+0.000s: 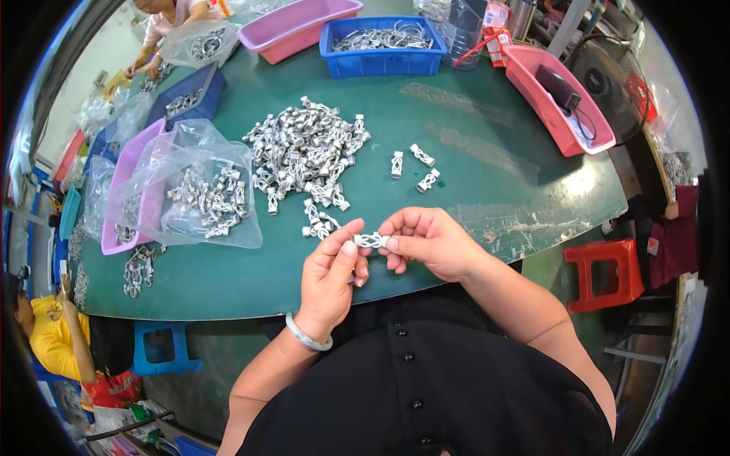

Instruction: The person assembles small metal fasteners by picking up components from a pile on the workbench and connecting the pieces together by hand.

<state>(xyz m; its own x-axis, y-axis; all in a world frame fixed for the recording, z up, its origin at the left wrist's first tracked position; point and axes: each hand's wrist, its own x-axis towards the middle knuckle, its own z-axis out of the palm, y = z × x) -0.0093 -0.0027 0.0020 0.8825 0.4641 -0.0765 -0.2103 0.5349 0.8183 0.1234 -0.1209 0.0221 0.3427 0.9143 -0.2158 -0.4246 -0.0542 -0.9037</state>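
Near the front edge of the green table, a small white-and-grey openwork link piece (371, 241) is held level between my two hands. My left hand (328, 275) pinches its left end with thumb and fingers. The other end is in the pinch of my right hand (435, 245). Just beyond my left hand lie a few similar pieces (319, 220), partly covered by my fingers. Farther off is a large heap of such pieces (304, 148). Three loose ones, among them an upright-lying piece (397, 165), sit apart to the right of the heap.
A clear plastic bag (243, 220) with more pieces lies at the left, against a lilac bin (125, 182). At the back stand a pink bin (266, 42) and a blue bin (380, 64) of metal parts. A pink basket (525, 83) stands right, a red stool (604, 273) below. Other people sit nearby.
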